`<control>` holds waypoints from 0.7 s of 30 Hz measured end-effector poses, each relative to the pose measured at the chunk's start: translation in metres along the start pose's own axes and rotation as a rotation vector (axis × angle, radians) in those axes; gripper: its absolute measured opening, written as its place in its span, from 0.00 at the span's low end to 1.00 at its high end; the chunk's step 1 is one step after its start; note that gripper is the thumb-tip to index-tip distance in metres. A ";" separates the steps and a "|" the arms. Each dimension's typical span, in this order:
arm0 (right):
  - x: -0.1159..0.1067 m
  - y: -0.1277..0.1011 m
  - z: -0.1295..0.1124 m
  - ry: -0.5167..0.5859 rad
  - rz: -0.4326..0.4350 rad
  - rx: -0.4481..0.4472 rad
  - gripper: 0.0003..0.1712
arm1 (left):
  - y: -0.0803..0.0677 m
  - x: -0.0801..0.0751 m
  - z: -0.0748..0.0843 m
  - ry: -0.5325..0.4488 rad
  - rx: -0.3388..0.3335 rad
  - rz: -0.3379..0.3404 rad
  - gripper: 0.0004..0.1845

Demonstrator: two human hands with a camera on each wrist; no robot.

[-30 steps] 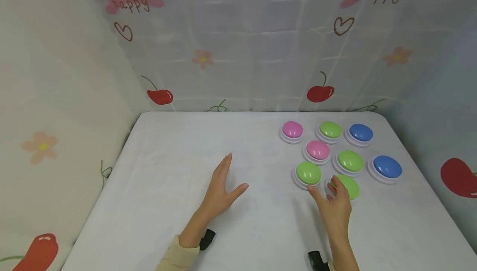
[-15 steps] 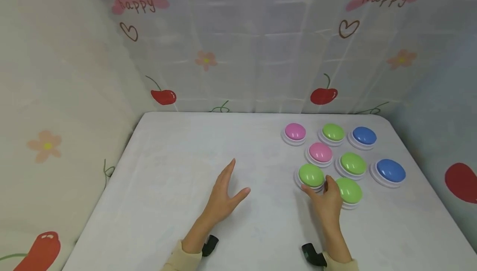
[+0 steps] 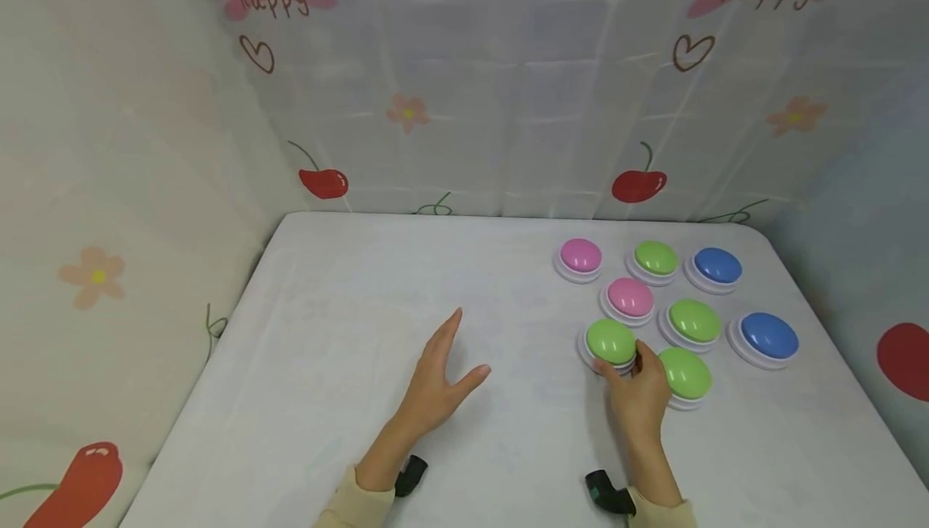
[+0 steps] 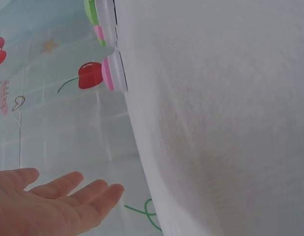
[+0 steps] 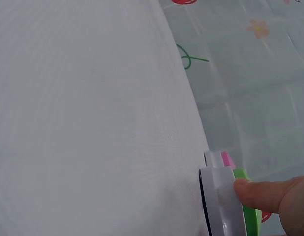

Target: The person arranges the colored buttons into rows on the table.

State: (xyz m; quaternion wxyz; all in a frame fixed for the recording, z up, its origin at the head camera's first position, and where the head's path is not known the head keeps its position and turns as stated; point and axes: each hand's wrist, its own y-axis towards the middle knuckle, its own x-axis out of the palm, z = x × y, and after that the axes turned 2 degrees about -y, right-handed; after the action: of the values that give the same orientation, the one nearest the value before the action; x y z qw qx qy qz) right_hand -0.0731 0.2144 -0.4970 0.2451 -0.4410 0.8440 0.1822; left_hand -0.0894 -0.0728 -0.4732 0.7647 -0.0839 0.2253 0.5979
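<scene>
Your right hand (image 3: 640, 403) pinches the front green button (image 3: 610, 341) at its side, thumb (image 5: 262, 195) at the near edge and fingertips toward the right; the low, smooth dome probably favours this rim grip over one from above. The button sits dome up on the white table (image 3: 327, 351), just beside a second green button (image 3: 686, 373) and a pink button (image 3: 630, 297). Your left hand (image 3: 428, 391) hangs spread, thumb apart, holding nothing, apparently idle. Your right fingers are mostly hidden, so their firmness cannot be told. That hand covers part of the second green button's base; the right wrist view cuts off the held button's lower part.
</scene>
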 end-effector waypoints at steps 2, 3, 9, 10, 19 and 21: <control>0.000 0.000 0.000 0.012 -0.003 0.015 0.40 | 0.000 0.000 0.000 0.004 0.003 -0.002 0.46; 0.000 0.000 -0.001 0.014 -0.003 0.019 0.40 | 0.000 0.000 -0.001 0.005 0.006 -0.003 0.46; 0.001 0.000 -0.001 0.037 0.015 0.005 0.38 | 0.000 0.000 -0.001 0.014 0.016 -0.014 0.45; 0.002 0.000 -0.001 0.041 0.022 0.001 0.38 | 0.000 0.000 -0.001 0.016 0.015 -0.016 0.45; 0.005 0.000 0.001 0.061 0.050 -0.011 0.36 | 0.000 -0.001 -0.001 0.014 0.012 -0.016 0.44; 0.004 0.000 0.001 0.063 0.052 -0.009 0.36 | 0.001 0.000 -0.002 0.010 0.018 -0.021 0.44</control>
State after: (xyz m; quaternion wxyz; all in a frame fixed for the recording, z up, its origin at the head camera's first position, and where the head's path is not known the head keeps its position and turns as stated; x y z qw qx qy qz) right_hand -0.0747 0.2118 -0.4999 0.2115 -0.4253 0.8617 0.1784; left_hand -0.0904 -0.0735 -0.4747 0.7706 -0.0825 0.2334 0.5873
